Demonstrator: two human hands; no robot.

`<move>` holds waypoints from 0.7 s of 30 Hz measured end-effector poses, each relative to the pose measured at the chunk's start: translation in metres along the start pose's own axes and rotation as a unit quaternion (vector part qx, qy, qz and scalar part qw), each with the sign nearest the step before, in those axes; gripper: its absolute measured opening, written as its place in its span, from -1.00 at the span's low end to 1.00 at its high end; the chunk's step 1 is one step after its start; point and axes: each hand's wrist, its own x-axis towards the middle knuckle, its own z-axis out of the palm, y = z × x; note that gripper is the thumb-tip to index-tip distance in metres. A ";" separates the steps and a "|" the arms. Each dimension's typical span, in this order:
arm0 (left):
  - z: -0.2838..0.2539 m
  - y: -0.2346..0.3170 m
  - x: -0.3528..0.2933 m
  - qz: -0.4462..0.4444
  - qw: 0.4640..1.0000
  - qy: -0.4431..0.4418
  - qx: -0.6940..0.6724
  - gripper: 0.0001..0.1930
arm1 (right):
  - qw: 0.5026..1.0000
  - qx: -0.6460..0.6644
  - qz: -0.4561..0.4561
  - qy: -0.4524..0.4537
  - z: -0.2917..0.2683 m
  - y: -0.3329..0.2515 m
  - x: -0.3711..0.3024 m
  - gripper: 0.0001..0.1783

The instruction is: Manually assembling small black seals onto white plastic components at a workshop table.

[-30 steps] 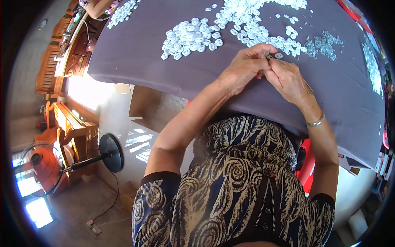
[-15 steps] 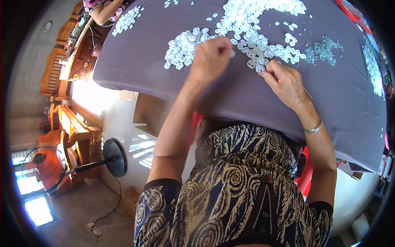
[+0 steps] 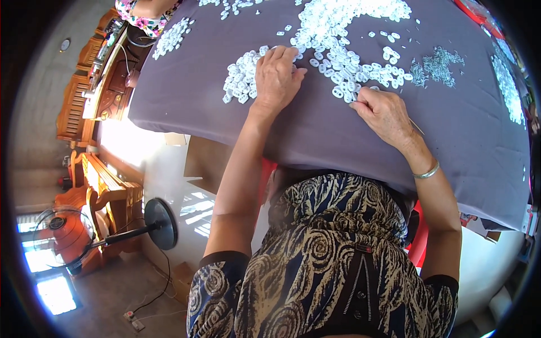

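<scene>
I see the left hand (image 3: 276,76) at the right side of the near pile (image 3: 239,79) of small white pieces, its fingers bent down over them and its thumb sticking out to the right; I can't tell whether it pinches a piece, because the back of the hand hides the fingertips. The right hand (image 3: 386,112) is curled, thumb and forefinger close together at the lower end of the big heap (image 3: 324,28) of white pieces, and I can't make out whether it grips one. A thin stick (image 3: 416,127) shows past the outer edge of that hand, and a bracelet (image 3: 426,170) circles the wrist. Both heaps lie on the bench (image 3: 315,129), which has a dark cloth over it. To the right of the big heap I have a scatter of thin metal bits (image 3: 442,66). Over at the far left I pick up a smaller pile (image 3: 173,36), near another person's flowered sleeve (image 3: 141,23). A standing fan (image 3: 161,223) is on the floor to the left
</scene>
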 end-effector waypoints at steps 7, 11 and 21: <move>0.007 -0.016 0.002 0.049 0.998 -0.012 0.030 -0.84 | 1.000 -0.016 -0.006 -0.010 -0.001 0.001 0.000 -0.74; 0.007 -0.038 -0.002 0.007 0.998 0.014 0.057 -0.91 | 1.000 -0.018 -0.005 -0.010 -0.001 0.002 0.001 -0.74; 0.008 -0.055 0.029 0.020 0.998 0.043 0.042 -0.82 | 1.000 -0.020 0.009 -0.022 -0.002 0.001 0.000 -0.76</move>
